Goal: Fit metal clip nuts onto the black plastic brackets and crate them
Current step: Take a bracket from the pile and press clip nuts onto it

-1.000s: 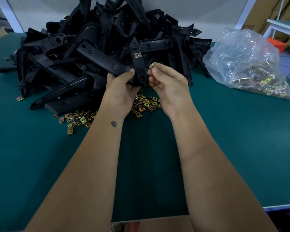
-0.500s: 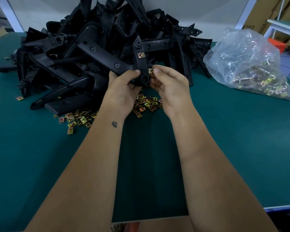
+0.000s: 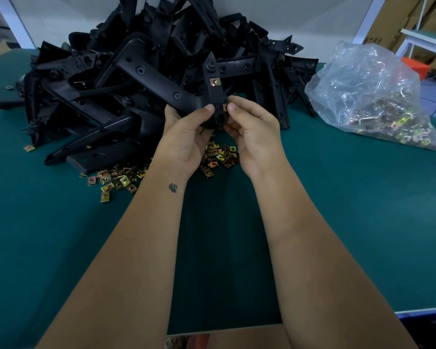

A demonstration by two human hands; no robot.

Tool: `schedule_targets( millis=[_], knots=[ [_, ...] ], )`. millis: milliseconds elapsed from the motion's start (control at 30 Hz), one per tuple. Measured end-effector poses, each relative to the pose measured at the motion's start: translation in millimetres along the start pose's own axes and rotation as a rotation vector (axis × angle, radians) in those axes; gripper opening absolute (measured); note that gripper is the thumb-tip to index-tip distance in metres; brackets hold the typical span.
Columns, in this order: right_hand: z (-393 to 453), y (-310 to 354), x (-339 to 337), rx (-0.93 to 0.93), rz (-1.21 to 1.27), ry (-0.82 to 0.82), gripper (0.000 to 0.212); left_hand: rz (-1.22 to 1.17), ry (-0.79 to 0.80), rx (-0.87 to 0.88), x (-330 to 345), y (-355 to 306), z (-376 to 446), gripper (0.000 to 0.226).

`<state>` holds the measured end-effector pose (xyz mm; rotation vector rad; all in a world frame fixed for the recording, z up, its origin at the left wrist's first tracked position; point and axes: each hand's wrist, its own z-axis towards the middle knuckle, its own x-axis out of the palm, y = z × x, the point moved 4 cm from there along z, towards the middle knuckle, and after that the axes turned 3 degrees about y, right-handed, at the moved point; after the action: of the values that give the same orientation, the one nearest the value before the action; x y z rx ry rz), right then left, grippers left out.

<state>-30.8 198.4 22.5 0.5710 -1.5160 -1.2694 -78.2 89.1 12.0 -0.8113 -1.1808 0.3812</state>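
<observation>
My left hand (image 3: pixel 186 133) grips a black plastic bracket (image 3: pixel 213 96) that I hold upright above the table. One brass-coloured clip nut (image 3: pixel 214 82) sits on the bracket's upper part. My right hand (image 3: pixel 253 129) pinches a second clip nut (image 3: pixel 225 107) against the bracket's right edge, lower down, and my thumb covers most of it. Loose clip nuts (image 3: pixel 219 157) lie on the green table (image 3: pixel 337 197) right under my hands, and more loose nuts (image 3: pixel 113 178) lie to the left.
A big heap of black brackets (image 3: pixel 141 76) fills the back of the table. At the right lies a clear plastic bag of clip nuts (image 3: pixel 370 96). Single stray nuts (image 3: pixel 29 148) lie at the far left. Cardboard boxes (image 3: pixel 388 23) stand behind. The table's front edge runs below my forearms.
My right hand brought the second clip nut from just beside the bracket down onto its right edge. The bracket and my left hand barely shifted.
</observation>
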Motion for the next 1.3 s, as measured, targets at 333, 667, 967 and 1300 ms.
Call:
schedule_targets(
  millis=[333,667,967,1300],
  knots=[
    [1,-1,-3,-0.009,0.020,-0.043,0.017,0.164,0.019,0.000,1,3,-3,0.054],
    [-1,-4,2,-0.038,-0.062,-0.060,0.016,0.179,-0.012,-0.021,-2,5,-2,0.043],
    [-9,0,14,-0.273,-0.644,-0.107,0.013,-0.002,-0.126,-0.059,-3,6,-1,0.040],
    [-16,7,17,-0.440,-1.016,-0.086,0.032,0.036,-0.090,-0.093,3,5,-4,0.041]
  ],
)
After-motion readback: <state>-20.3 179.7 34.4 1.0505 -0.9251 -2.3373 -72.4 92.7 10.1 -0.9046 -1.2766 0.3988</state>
